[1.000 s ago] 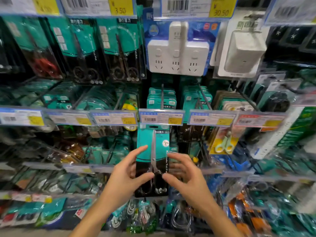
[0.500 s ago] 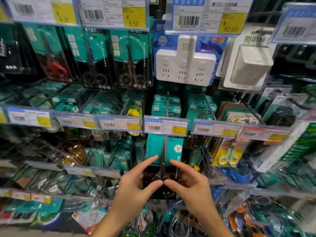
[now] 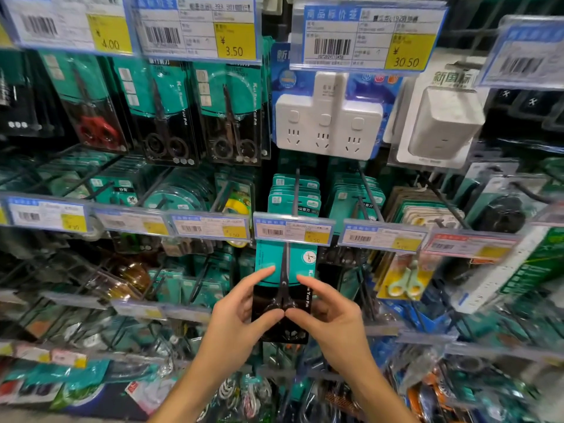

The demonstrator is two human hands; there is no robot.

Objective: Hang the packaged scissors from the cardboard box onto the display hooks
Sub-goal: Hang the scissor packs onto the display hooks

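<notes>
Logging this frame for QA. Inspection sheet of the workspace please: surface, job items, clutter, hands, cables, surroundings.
Surface: peg wall of hooks with price tags; no table seen.
Job's things: scissors pack held upright just under the centre tag, its top hidden behind it; whether it is on the hook cannot be told. Matching packs already hang on the hook above. Cardboard box: nothing seen.
Clutter: nothing seen loose; lower pegs blurred.
Hands: left hand and right hand pinch the pack's sides, thumbs meeting in front.
Cables: nothing seen.
Surroundings: socket adapter, white plug, yellow scissors.
</notes>
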